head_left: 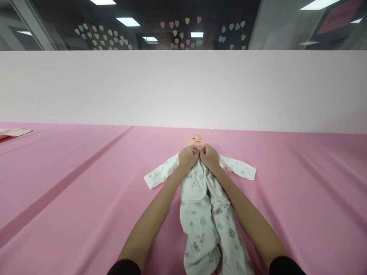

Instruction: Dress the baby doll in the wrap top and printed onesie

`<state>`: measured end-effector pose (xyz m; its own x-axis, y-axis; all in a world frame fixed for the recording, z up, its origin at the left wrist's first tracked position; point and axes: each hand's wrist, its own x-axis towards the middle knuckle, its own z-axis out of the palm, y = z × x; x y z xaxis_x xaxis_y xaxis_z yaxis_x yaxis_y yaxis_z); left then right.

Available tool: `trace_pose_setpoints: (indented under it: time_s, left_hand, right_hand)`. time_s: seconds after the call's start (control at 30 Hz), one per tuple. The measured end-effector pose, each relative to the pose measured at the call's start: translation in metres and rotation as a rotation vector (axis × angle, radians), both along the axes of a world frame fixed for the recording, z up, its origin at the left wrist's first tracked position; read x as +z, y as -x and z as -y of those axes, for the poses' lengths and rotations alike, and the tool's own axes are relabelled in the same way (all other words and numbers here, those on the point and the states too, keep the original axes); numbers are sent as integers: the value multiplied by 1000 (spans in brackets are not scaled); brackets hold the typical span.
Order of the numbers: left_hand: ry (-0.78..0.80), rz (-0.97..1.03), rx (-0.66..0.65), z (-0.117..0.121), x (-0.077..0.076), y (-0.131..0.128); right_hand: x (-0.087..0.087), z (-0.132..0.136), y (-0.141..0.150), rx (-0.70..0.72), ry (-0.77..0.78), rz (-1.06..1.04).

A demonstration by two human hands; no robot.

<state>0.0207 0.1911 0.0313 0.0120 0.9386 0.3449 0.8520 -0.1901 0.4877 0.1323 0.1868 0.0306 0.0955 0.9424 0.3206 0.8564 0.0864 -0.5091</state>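
Note:
A baby doll (195,140) lies on its back on the pink cloth, head away from me, sleeves spread to both sides. It wears a white romper (206,217) with small green prints. My left hand (187,157) and my right hand (210,157) meet at the romper's neckline just below the doll's chin. Both hands are closed, fingers pinching the fabric of the collar. The front of the romper lies partly open down the chest.
A pink cloth (71,183) covers the whole table, with long creases on the left. A pale folded piece of fabric (13,132) lies at the far left edge. A white partition wall (183,88) stands behind the table.

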Motion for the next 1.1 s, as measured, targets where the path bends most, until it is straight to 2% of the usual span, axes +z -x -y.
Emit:
trace_pose_setpoints:
  time_s: [0.43,0.77,1.1]
  left_hand:
    - [33,95,-34,-1,1,1]
    - [-1,55,-49,-6,-7,2]
    - [39,11,-36,-3,-3,1]
  right_hand:
    - [0,2,-1,9,-32,-34]
    - [-4,0,-4,31,-65,-77]
    - [-4,1,-3,26,-72,-93]
